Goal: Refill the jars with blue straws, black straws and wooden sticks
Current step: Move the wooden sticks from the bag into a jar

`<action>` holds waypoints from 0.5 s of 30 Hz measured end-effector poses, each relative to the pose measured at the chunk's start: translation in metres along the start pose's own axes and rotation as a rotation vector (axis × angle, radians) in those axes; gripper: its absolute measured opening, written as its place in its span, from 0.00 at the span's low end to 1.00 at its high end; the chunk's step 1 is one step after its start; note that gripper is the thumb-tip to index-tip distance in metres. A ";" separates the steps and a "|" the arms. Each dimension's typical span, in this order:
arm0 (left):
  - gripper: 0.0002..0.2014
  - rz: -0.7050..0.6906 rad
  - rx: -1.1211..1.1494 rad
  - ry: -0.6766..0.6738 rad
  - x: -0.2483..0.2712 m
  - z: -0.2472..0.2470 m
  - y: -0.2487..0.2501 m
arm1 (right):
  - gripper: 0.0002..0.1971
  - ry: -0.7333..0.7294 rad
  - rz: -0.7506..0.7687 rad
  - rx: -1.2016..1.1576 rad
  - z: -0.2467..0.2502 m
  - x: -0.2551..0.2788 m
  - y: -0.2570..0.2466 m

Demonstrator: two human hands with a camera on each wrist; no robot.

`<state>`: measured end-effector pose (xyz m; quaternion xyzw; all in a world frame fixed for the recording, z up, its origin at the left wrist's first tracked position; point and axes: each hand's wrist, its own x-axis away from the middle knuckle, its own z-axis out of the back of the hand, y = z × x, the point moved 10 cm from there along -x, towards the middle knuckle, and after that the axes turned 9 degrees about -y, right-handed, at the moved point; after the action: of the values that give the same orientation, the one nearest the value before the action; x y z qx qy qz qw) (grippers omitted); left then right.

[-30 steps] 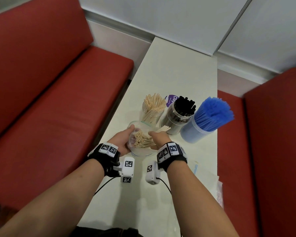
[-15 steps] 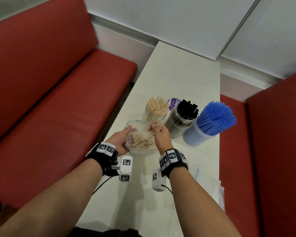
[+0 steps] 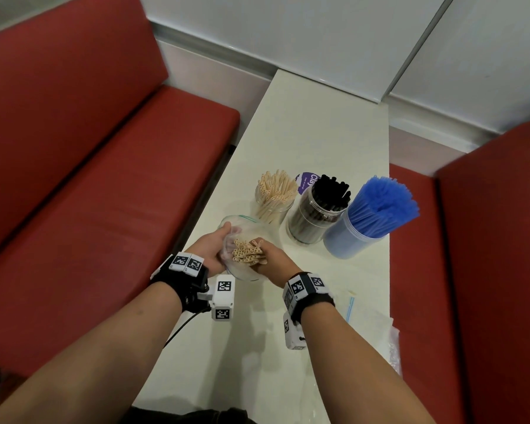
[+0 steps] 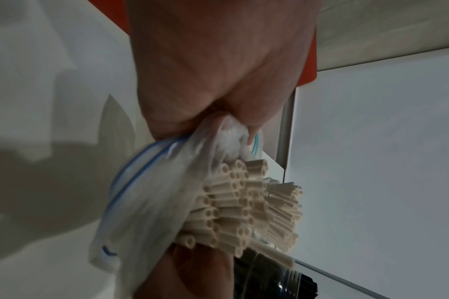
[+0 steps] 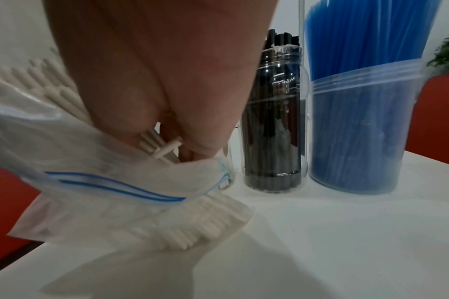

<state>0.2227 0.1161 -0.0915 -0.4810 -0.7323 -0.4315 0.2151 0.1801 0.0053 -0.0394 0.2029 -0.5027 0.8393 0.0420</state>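
Observation:
My left hand (image 3: pixel 218 250) pinches the rim of a clear zip bag (image 3: pixel 242 272) and holds it open above the table. My right hand (image 3: pixel 262 250) reaches into the bag, fingers curled round a bundle of beige wooden sticks (image 3: pixel 246 256). The left wrist view shows the stick ends (image 4: pixel 237 204) poking out of the bag (image 4: pixel 146 202). In the right wrist view my fingers close on the sticks (image 5: pixel 164 148) inside the bag (image 5: pixel 102 161). Behind stand the stick jar (image 3: pixel 275 195), the black-straw jar (image 3: pixel 317 214) and the blue-straw jar (image 3: pixel 367 221).
A purple label (image 3: pixel 306 179) lies behind the jars. An empty plastic bag (image 3: pixel 383 335) with a blue zip strip lies at the table's (image 3: pixel 318 117) right front edge. Red benches (image 3: pixel 104 194) run along both sides.
Half a second ago my right hand was up at the stick jar with a few sticks. It has come back down into the bag and grips the bundle. The left hand kept hold of the bag.

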 end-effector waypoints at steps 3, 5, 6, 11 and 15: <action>0.16 -0.016 0.032 0.001 0.001 0.000 0.004 | 0.17 0.011 -0.043 -0.018 0.008 0.000 0.003; 0.17 -0.015 0.028 -0.015 0.002 -0.004 0.005 | 0.15 0.041 -0.038 0.001 0.016 0.000 0.004; 0.18 -0.009 0.020 -0.023 0.004 -0.007 0.005 | 0.15 0.063 -0.035 -0.003 0.020 0.000 0.005; 0.17 -0.005 0.015 -0.055 0.009 -0.015 0.007 | 0.11 0.196 -0.027 -0.048 0.037 0.000 0.005; 0.20 0.009 0.019 -0.065 0.013 -0.018 0.005 | 0.11 0.254 -0.029 -0.119 0.039 0.006 0.006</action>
<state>0.2193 0.1084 -0.0706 -0.4959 -0.7408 -0.4077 0.1978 0.1844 -0.0318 -0.0256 0.0994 -0.5391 0.8263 0.1292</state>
